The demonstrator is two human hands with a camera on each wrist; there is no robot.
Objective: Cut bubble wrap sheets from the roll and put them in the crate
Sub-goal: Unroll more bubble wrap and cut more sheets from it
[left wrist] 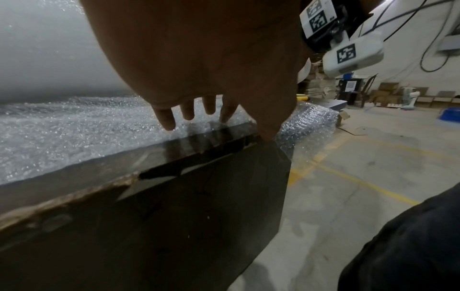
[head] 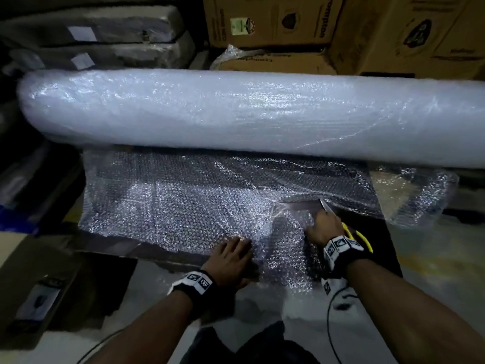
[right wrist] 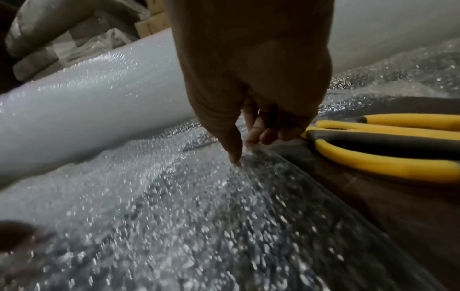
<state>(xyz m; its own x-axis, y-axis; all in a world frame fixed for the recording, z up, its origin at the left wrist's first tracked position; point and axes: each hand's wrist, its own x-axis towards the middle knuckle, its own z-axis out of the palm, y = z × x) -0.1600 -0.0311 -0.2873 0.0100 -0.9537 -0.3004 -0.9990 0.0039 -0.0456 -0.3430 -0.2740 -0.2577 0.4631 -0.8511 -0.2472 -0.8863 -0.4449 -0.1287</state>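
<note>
A big white bubble wrap roll (head: 236, 114) lies across the view, also seen in the left wrist view (left wrist: 49, 49) and the right wrist view (right wrist: 87, 118). Its unrolled sheet (head: 170, 206) is spread over a dark cardboard box (left wrist: 174, 216). My left hand (head: 231, 256) presses flat on the sheet's near edge, fingers straight (left wrist: 224, 110). My right hand (head: 322, 227) pinches the sheet's cut right edge between thumb and curled fingers (right wrist: 239, 145). Yellow-handled scissors (head: 355, 236) lie unheld on the box just right of that hand (right wrist: 385, 153). No crate is in view.
Brown cartons (head: 275, 22) are stacked behind the roll, and wrapped bundles (head: 91, 30) sit at the back left. A flat box (head: 39, 298) lies on the floor at lower left. To the right is concrete floor with yellow lines (left wrist: 361, 177) and a far blue tub (left wrist: 448, 114).
</note>
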